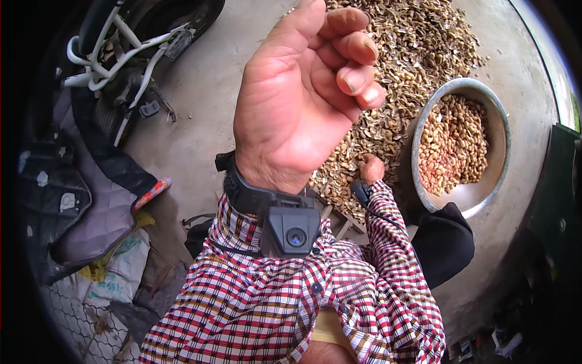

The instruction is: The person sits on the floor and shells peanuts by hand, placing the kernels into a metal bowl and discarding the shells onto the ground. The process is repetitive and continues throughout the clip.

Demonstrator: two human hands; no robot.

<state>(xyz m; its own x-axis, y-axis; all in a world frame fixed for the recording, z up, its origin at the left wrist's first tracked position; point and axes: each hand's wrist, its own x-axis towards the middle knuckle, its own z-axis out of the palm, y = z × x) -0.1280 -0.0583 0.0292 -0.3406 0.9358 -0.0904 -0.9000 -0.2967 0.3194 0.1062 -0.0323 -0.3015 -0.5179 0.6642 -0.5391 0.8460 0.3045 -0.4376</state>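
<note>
My left hand point(300, 95) is raised close to the camera, palm towards me and fingers loosely curled. Nothing shows in its palm; the thumb tip lies beyond the top edge. A black strap with a small camera point(291, 231) is round that wrist. Farther down, my right hand point(372, 168) rests at the near edge of a heap of peanut shells and peanuts point(386, 109), its fingers bent and partly hidden, so what they hold cannot be told. To its right stands a metal basin point(505, 136) partly filled with peanuts point(454, 141), some of them pinkish.
A white-framed cycle point(109, 68) stands on the concrete floor point(195, 123) at upper left. Below it lie a quilted grey and black cover point(100, 191), a white woven sack point(120, 268) and wire mesh point(86, 327). My dark-clothed knee point(443, 245) is beside the basin.
</note>
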